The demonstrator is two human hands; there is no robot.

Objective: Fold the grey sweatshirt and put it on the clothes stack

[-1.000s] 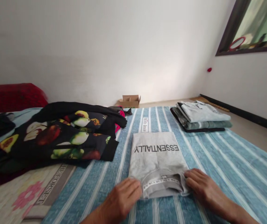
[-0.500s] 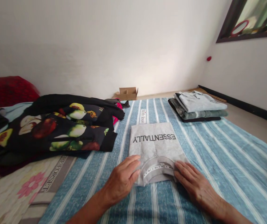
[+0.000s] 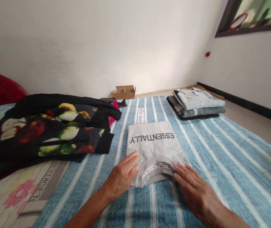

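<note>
A folded grey shirt [image 3: 152,139] lies in front of me, its collar toward me and the word "ESSENTIALLY" upside down from my side. My left hand [image 3: 123,171] rests on the shirt's left shoulder beside the collar, fingers stretched out. On the other side of the collar, my right hand [image 3: 194,186] lies flat with its fingertips on the right shoulder. Neither hand grips the cloth. Under the shirt spreads a blue and white striped sheet [image 3: 211,177].
A stack of folded clothes [image 3: 197,103] sits at the sheet's far right. To the left lies a loose heap of clothes [image 3: 61,126] with a fruit-print garment on it. Behind the sheet's far edge stands an open cardboard box [image 3: 124,92] by the wall.
The whole view has shifted slightly, so things appear a little further left. Both hands stay at the collar's sides, and the shirt keeps its folded shape.
</note>
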